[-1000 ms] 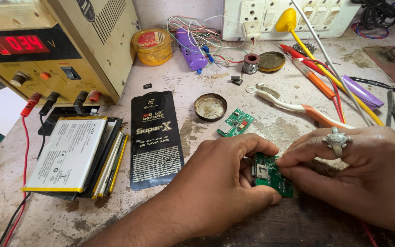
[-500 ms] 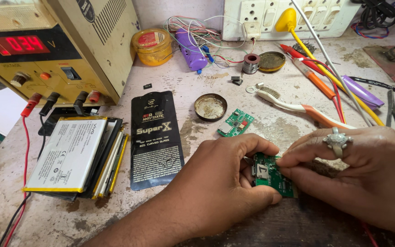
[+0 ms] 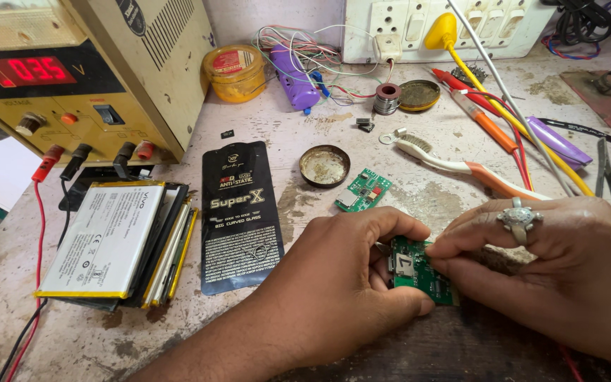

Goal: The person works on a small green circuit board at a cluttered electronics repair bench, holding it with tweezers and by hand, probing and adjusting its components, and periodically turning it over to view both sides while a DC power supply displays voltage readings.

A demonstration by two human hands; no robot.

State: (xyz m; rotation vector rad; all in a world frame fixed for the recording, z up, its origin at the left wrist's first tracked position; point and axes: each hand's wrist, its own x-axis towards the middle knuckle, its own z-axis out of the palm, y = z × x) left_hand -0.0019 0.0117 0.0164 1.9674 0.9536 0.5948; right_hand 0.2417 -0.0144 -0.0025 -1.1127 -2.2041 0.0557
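So the small green circuit board (image 3: 419, 272) is sitting low on the workbench (image 3: 461, 141), pinched between both hands. The left hand (image 3: 334, 290) has it clamped, thumb underneath and fingers curled over the left end. The right hand (image 3: 560, 276), the one with a silver ring (image 3: 518, 216), has its fingertips pressed together on the board's top right edge, like it's picking at something tiny there. Can't tell what exactly, the fingers cover it.

As for progress, looks mid-job to me: the board is bare and out of any case, no tool in either hand, and nothing is attached to it.

Just above sits a second little green board (image 3: 363, 189), next to a round tin lid (image 3: 324, 166). A toothbrush (image 3: 454, 164) lies to the right, a black packet (image 3: 240, 216) and a stack of phone batteries (image 3: 111, 240) off to the left, under the power supply (image 3: 72, 85).
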